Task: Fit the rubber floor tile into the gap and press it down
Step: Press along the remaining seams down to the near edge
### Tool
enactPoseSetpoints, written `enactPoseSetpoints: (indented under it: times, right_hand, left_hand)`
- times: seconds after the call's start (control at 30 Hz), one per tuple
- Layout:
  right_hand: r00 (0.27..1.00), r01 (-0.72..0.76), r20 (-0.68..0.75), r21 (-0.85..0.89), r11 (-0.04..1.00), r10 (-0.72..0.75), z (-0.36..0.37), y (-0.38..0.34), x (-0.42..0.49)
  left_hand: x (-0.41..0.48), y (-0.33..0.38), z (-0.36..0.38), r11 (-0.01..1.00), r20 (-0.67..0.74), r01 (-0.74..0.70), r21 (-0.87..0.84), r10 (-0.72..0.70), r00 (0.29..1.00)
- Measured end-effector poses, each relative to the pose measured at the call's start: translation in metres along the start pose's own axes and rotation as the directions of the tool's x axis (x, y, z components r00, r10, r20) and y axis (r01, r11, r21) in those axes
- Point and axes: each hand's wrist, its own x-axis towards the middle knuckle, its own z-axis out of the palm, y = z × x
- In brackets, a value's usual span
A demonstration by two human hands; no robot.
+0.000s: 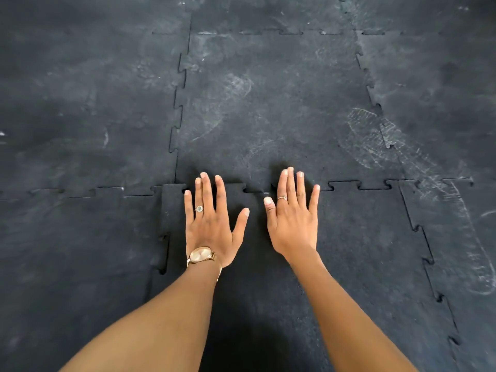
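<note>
With the left hand (212,224) and the right hand (292,218) laid flat, fingers spread and holding nothing, on the far seam of the rubber floor tile (362,237), its raised left edge (163,253) could be left unlocked if only the middle is pressed.

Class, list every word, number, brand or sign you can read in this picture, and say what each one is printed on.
None can be read.
Wristwatch on the left hand: dial too small and blurred to show any marking.
Rubber floor tile: no print.
Neighbouring tiles: only dusty scuffs and shoe prints, no lettering.
</note>
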Motion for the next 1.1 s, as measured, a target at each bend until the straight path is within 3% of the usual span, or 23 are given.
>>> enactPoseSetpoints:
  times: [0.07, 0.27, 0.47, 0.77, 0.93, 1.0, 1.1]
  right_hand:
    - [0.997, -0.016, 0.077, -0.045, 0.999, 0.02, 0.008, 0.004, -0.003]
    - [0.999, 0.003, 0.043, -0.055, 0.999, 0.0, 0.008, 0.005, 0.003]
    - [0.992, -0.125, -0.03, 0.04, 0.991, 0.127, 0.012, -0.026, -0.034]
    - [0.992, -0.125, 0.03, -0.016, 0.992, 0.125, 0.011, -0.025, -0.036]
    - [0.989, -0.118, 0.084, -0.025, 0.993, 0.12, 0.006, -0.026, -0.035]
    - [0.984, -0.111, 0.14, 0.0, 0.994, 0.11, 0.002, -0.024, -0.033]
    - [0.967, -0.124, 0.236, 0.11, 0.986, 0.095, -0.015, -0.023, -0.028]
  left_hand:
    - [0.0, 0.0, 0.0, 1.0, -0.002, -0.011, -0.011, 0.011, 1.0]
    - [-0.001, -0.001, 0.001, 0.999, -0.013, -0.004, -0.032, 0.003, 1.0]
    - [-0.001, -0.002, 0.0, 1.0, 0.0, -0.012, -0.015, 0.012, 1.0]
    - [-0.005, -0.001, -0.006, 1.0, 0.023, -0.008, -0.017, 0.008, 1.0]
    - [-0.01, -0.027, -0.018, 0.99, 0.041, -0.137, 0.024, 0.136, 0.99]
    - [-0.028, -0.057, -0.021, 0.994, 0.022, -0.078, 0.07, 0.077, 0.997]
    - [-0.048, -0.083, -0.017, 0.999, 0.04, 0.035, -0.018, -0.034, 0.999]
